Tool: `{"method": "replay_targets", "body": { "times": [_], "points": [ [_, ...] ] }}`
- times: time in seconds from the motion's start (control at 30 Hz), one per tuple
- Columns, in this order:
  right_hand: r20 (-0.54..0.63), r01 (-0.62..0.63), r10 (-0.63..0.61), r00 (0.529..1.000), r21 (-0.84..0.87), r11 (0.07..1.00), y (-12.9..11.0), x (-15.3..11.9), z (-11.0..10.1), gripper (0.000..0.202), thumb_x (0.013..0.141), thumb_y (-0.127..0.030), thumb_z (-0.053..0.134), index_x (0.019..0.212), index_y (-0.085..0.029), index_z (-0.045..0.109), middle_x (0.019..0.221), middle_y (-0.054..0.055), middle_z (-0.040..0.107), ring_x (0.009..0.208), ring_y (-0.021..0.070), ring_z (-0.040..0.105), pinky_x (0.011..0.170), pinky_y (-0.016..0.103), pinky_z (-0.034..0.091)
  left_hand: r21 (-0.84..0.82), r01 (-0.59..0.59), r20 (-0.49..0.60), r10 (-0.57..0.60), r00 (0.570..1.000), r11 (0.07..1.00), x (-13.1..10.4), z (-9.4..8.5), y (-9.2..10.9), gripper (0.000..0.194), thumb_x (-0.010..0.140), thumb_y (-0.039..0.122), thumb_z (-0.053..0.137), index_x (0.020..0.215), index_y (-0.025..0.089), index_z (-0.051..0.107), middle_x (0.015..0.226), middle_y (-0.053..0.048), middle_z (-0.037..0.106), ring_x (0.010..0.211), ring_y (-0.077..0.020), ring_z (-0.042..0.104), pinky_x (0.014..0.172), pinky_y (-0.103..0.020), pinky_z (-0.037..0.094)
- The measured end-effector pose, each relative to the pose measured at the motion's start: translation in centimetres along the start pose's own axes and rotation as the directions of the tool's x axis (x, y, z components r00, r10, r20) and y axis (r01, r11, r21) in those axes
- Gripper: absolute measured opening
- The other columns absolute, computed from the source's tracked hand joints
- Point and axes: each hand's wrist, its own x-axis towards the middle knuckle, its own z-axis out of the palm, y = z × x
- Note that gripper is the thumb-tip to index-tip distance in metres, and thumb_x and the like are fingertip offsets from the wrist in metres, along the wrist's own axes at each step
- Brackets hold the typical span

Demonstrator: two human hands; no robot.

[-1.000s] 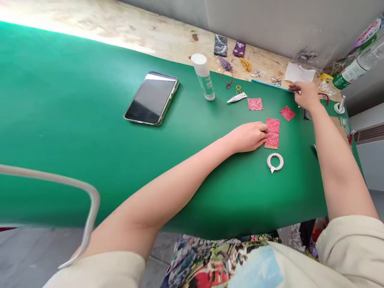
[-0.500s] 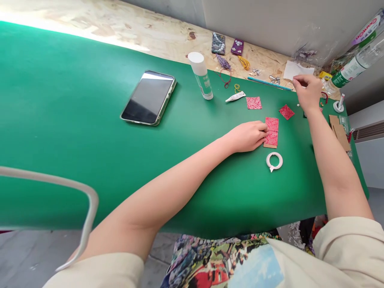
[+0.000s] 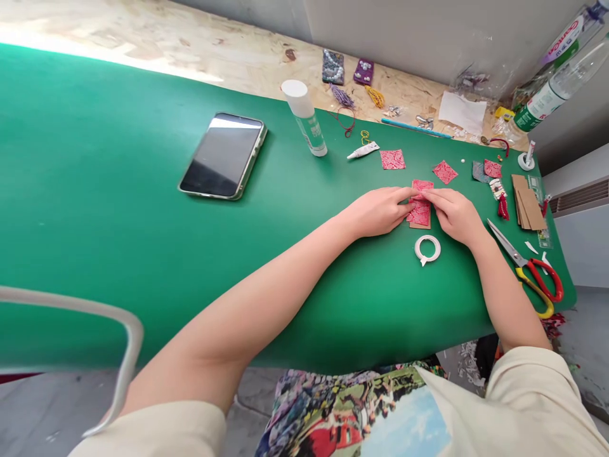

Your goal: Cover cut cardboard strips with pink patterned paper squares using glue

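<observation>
Red patterned fabric pieces (image 3: 419,213) lie on a brown card whose lower edge shows on the green table. My left hand (image 3: 381,211) is at their left side, its fingers closed on the fabric's edge. From the right, my right hand (image 3: 454,212) reaches in, fingertips together on the upper part of the fabric and nearly touching the left fingers. Whether something small is between the right fingertips is hidden. Just below the card is a white tape ring (image 3: 427,250). Two loose red squares, one on the left (image 3: 392,159) and one tilted (image 3: 445,172), lie above.
A phone (image 3: 223,155) lies at left, with a glue stick (image 3: 306,119) and a small tube (image 3: 363,150) nearer the middle. Scissors (image 3: 526,266) rest beside my right forearm. Brown cards (image 3: 529,203), a blue stick (image 3: 416,128) and bottles (image 3: 552,95) are at right.
My right hand has come down and left from the white paper at the back to the red fabric. My left hand stays at the fabric. The scissors have come into view.
</observation>
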Motion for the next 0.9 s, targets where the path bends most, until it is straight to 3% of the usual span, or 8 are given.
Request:
{"method": "replay_targets", "body": {
  "times": [0.23,0.4,0.53,0.67,0.77,0.9],
  "points": [
    [-0.007,-0.116,0.116,0.993,-0.151,0.982,0.9,-0.8,-1.8,0.028,0.098,-0.024,0.053,0.111,-0.020,0.077,0.104,0.011,0.082,0.096,0.0284,0.077,0.088,0.045,0.061,0.081,0.013,0.090,-0.020,0.996,0.997,-1.0,-2.1,-0.8,0.038,0.104,0.026,0.043,0.093,0.014,0.077,0.128,-0.013,0.073,0.097,-0.0231,0.071,0.094,-0.040,0.052],
    [-0.221,-0.240,0.254,0.941,0.091,0.967,0.8,-0.5,-1.9,0.015,0.091,-0.027,0.064,0.093,-0.024,0.078,0.109,0.009,0.080,0.102,0.0280,0.075,0.092,0.046,0.061,0.166,0.072,0.058,-0.082,0.995,0.984,-0.7,-2.6,-0.8,0.042,0.103,0.024,0.038,0.085,0.014,0.074,0.103,-0.015,0.075,0.094,-0.0261,0.070,0.090,-0.043,0.053],
    [-0.212,-0.293,0.346,0.914,0.244,0.924,-0.3,0.2,-1.7,0.018,0.092,-0.029,0.062,0.087,-0.027,0.079,0.100,0.005,0.081,0.094,0.0257,0.076,0.089,0.044,0.062,0.022,0.034,0.039,-0.035,0.999,0.999,-0.2,-2.1,0.3,0.030,0.099,0.022,0.048,0.112,0.010,0.073,0.127,-0.019,0.072,0.116,-0.0303,0.068,0.101,-0.045,0.055],
    [-0.189,-0.316,0.388,0.902,0.321,0.893,-1.3,0.6,-1.5,0.021,0.092,-0.032,0.061,0.086,-0.028,0.081,0.097,0.004,0.082,0.091,0.0233,0.076,0.084,0.039,0.063,-0.128,-0.014,0.100,0.027,0.995,0.992,0.0,-1.2,1.1,0.044,0.100,0.027,0.055,0.139,0.007,0.062,0.148,-0.022,0.061,0.143,-0.0341,0.055,0.119,-0.050,0.046],
    [-0.146,-0.378,0.486,0.862,0.453,0.807,-1.8,0.7,-1.1,0.017,0.087,-0.033,0.065,0.088,-0.025,0.081,0.097,0.005,0.081,0.088,0.0220,0.075,0.080,0.037,0.064,-0.144,-0.001,0.127,0.019,0.992,0.990,0.1,-0.8,1.1,0.045,0.102,0.030,0.055,0.139,0.006,0.062,0.146,-0.023,0.062,0.142,-0.0344,0.056,0.120,-0.050,0.046],
    [0.042,-0.466,0.625,0.780,0.706,0.534,-2.3,0.9,-0.6,0.027,0.075,-0.036,0.077,0.098,-0.022,0.078,0.107,0.007,0.080,0.097,0.0231,0.076,0.094,0.041,0.064,-0.113,-0.021,0.084,0.031,0.996,0.993,0.1,-0.6,1.1,0.044,0.101,0.031,0.056,0.134,0.003,0.064,0.139,-0.026,0.066,0.133,-0.0352,0.063,0.115,-0.050,0.050]
  ]
}}
